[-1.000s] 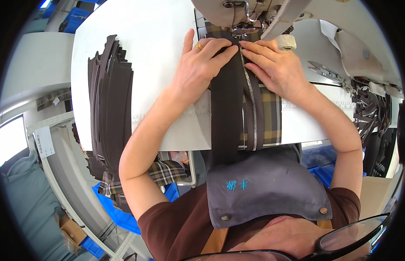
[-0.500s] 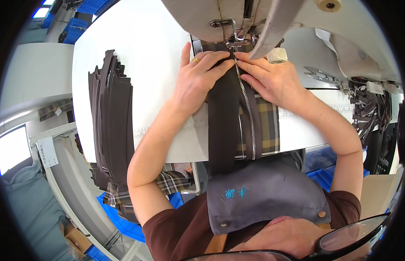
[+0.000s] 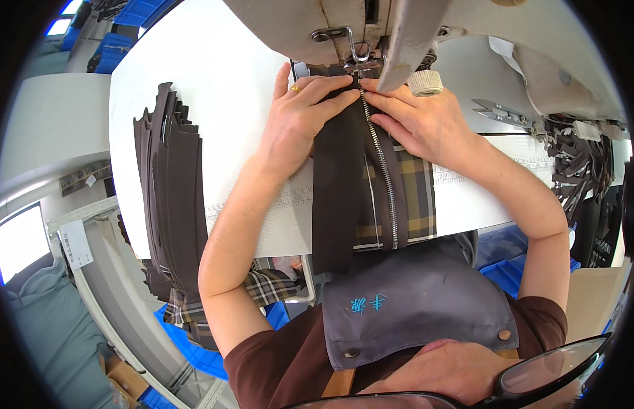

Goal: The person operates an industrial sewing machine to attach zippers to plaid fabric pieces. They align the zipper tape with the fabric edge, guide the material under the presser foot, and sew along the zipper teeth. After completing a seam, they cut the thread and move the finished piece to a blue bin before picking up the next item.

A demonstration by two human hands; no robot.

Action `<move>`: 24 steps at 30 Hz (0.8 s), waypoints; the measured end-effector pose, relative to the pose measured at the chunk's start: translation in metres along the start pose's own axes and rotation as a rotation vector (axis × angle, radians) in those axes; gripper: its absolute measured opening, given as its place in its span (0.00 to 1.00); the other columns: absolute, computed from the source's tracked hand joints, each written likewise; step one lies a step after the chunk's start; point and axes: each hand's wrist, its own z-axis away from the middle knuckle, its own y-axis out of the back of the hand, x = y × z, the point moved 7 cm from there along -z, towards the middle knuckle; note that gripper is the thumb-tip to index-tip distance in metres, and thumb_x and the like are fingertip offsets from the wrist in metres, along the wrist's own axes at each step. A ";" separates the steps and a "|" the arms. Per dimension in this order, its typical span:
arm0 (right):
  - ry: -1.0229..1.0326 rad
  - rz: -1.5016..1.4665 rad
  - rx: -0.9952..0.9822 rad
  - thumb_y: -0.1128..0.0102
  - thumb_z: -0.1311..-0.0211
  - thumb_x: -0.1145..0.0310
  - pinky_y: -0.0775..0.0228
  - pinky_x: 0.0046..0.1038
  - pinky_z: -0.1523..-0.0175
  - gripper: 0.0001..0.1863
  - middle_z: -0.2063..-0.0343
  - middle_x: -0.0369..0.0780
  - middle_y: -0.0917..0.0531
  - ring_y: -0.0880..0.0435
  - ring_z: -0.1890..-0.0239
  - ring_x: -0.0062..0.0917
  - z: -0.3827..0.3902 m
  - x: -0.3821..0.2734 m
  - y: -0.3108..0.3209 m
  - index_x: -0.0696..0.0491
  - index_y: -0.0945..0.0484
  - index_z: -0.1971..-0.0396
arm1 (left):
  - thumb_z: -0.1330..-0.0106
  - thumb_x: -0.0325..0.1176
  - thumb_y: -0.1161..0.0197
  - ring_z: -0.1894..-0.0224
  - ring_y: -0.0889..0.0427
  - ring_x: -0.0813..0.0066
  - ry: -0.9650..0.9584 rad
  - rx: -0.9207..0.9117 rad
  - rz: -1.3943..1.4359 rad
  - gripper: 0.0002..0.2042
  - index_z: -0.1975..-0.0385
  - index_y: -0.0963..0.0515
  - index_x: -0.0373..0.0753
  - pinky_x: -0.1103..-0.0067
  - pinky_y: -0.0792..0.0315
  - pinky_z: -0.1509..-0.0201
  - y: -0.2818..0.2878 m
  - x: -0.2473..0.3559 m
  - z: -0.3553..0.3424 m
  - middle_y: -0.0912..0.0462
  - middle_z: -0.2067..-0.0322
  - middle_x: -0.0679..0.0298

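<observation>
A zipper (image 3: pixel 379 146) with silver metal teeth and brown tape runs from the sewing machine's presser foot (image 3: pixel 361 67) toward me. It lies over a plaid fabric piece (image 3: pixel 418 198) in brown, tan and white, beside a wide dark brown fabric strip (image 3: pixel 335 198). My left hand (image 3: pixel 298 119), with a ring on one finger, rests on the strip, its fingers stretched out flat just left of the teeth. On the zipper's right side, my right hand (image 3: pixel 422 123) grips the tape close to the foot; its thumb and fingertips are together at the edge. The needle tip is not clearly visible.
The sewing machine head (image 3: pixel 317 24) hangs over the far side. A stack of dark brown strips (image 3: pixel 170 184) lies on the white table at left. Thread snips (image 3: pixel 501 112) and a heap of dark scraps (image 3: pixel 579 163) are at right. Rulers (image 3: pixel 262 202) mark the table's near part.
The view has shifted slightly. The brown strip's near end has swung a little left, showing more of the plaid between strip and zipper. Both hands keep their places by the presser foot.
</observation>
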 end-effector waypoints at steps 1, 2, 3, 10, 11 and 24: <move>-0.004 -0.004 -0.012 0.34 0.54 0.68 0.30 0.28 0.58 0.13 0.66 0.33 0.20 0.24 0.63 0.28 0.000 0.001 0.000 0.54 0.20 0.65 | 0.47 0.31 0.42 0.53 0.22 0.67 -0.004 -0.008 -0.008 0.16 0.58 0.19 0.40 0.73 0.38 0.44 0.000 0.000 0.000 0.20 0.54 0.62; -0.008 -0.008 -0.025 0.34 0.54 0.68 0.30 0.28 0.58 0.13 0.66 0.33 0.20 0.24 0.63 0.28 0.000 0.002 0.000 0.54 0.21 0.65 | 0.48 0.32 0.42 0.53 0.22 0.67 -0.008 -0.016 -0.016 0.16 0.57 0.19 0.40 0.72 0.38 0.44 0.000 0.000 0.000 0.20 0.53 0.62; -0.012 -0.012 -0.037 0.34 0.54 0.68 0.30 0.28 0.58 0.14 0.66 0.33 0.20 0.25 0.63 0.28 0.000 0.002 0.000 0.54 0.21 0.65 | 0.47 0.33 0.42 0.53 0.22 0.67 0.008 -0.022 -0.029 0.17 0.57 0.19 0.41 0.72 0.38 0.44 0.000 0.003 -0.001 0.20 0.53 0.63; -0.046 0.093 -0.050 0.36 0.50 0.62 0.35 0.37 0.45 0.19 0.53 0.40 0.23 0.28 0.47 0.35 -0.001 0.006 0.002 0.56 0.24 0.59 | 0.46 0.26 0.45 0.48 0.26 0.68 0.108 -0.119 -0.081 0.20 0.52 0.21 0.48 0.53 0.55 0.33 -0.004 0.009 0.003 0.25 0.49 0.68; -0.054 0.101 -0.081 0.37 0.49 0.61 0.36 0.39 0.43 0.20 0.52 0.41 0.24 0.29 0.45 0.36 -0.001 0.007 -0.001 0.57 0.24 0.59 | 0.43 0.31 0.45 0.48 0.26 0.70 0.104 -0.110 -0.114 0.18 0.53 0.20 0.48 0.57 0.55 0.32 -0.004 0.010 0.003 0.24 0.50 0.68; -0.069 0.107 -0.116 0.39 0.46 0.59 0.39 0.40 0.40 0.21 0.50 0.43 0.24 0.30 0.44 0.37 0.000 0.010 -0.006 0.59 0.25 0.58 | 0.43 0.30 0.46 0.46 0.28 0.69 0.149 -0.129 -0.042 0.18 0.53 0.19 0.52 0.55 0.63 0.30 -0.007 0.004 0.006 0.24 0.51 0.69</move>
